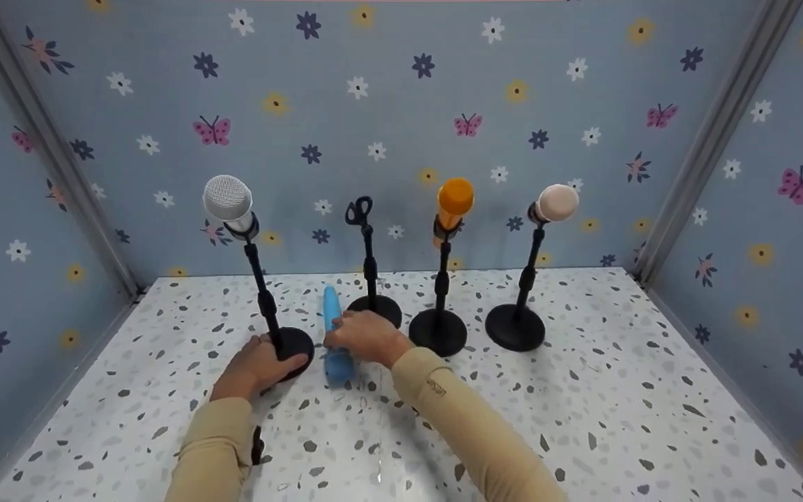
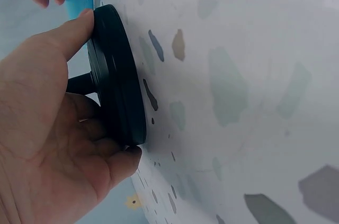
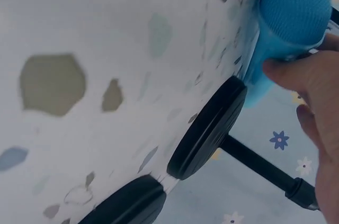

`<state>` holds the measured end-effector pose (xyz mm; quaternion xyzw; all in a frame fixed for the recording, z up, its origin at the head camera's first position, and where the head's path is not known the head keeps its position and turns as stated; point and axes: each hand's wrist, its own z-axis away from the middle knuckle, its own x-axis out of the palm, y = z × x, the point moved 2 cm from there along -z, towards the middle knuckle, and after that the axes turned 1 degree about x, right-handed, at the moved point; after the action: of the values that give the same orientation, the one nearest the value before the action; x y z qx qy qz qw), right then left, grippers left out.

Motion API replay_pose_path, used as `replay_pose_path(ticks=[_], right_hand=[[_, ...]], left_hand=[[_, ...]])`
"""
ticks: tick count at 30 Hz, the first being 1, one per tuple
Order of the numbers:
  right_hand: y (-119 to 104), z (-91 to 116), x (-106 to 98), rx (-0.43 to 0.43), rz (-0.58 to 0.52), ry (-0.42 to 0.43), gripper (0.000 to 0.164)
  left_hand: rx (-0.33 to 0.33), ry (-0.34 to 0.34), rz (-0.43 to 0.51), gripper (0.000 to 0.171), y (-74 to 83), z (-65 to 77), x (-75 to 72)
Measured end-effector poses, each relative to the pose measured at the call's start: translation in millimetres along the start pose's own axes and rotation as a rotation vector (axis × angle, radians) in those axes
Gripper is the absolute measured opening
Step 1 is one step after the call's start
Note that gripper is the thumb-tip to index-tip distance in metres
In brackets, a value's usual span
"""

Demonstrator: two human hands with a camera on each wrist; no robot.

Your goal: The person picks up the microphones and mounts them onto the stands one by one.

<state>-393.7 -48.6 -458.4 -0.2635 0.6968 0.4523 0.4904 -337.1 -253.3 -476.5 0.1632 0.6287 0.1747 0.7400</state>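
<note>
My left hand (image 1: pixel 251 366) grips the round black base (image 1: pixel 297 346) of the leftmost microphone stand, thumb on one side and fingers on the other. That stand carries a white microphone (image 1: pixel 228 199) with a mesh head. Just to its right, a blue microphone (image 1: pixel 339 369) lies along the tabletop, head toward me. My right hand (image 1: pixel 368 336) holds it by the body from above; the right wrist view shows the thumb against the blue microphone (image 3: pixel 294 9) below its mesh head. Behind the right hand stands a black stand with a bare clip (image 1: pixel 358 210), its base partly hidden.
Farther right, an orange microphone (image 1: pixel 456 199) and a pale pink microphone (image 1: pixel 557 203) sit on black stands. The speckled white tabletop (image 1: pixel 617 404) meets flowered blue panels (image 1: pixel 387 104) at the back and sides, with metal posts (image 1: pixel 701 153) at the corners.
</note>
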Motion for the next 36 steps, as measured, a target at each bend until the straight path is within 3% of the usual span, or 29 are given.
replay_pose_path(ticks=[5,10,18,21,27,36], right_hand=[[5,6,-4,-0.03,0.059,0.042,0.034],[0,14,6,0.03,0.032,-0.047,0.056],[-21,19,18,0.055,0.025,-0.157,0.077],[-23,18,17,0.051,0.031,-0.152,0.075],[-25,13,15,0.011,0.027,-0.055,0.057],[-34,19,12,0.008,-0.009,-0.137,0.038]], left_hand=[[-0.011,-0.007,0.007,0.102,-2.9,1.9,-4.9],[-0.015,-0.005,0.01,0.102,-4.5,1.6,-5.8],[-0.033,-0.055,-0.015,0.106,0.3,-0.5,0.8],[-0.028,-0.052,-0.012,0.105,1.3,-1.3,2.7],[-0.024,-0.024,-0.01,0.105,0.4,-0.7,0.6],[-0.034,-0.043,-0.022,0.11,2.5,-0.4,-0.4]])
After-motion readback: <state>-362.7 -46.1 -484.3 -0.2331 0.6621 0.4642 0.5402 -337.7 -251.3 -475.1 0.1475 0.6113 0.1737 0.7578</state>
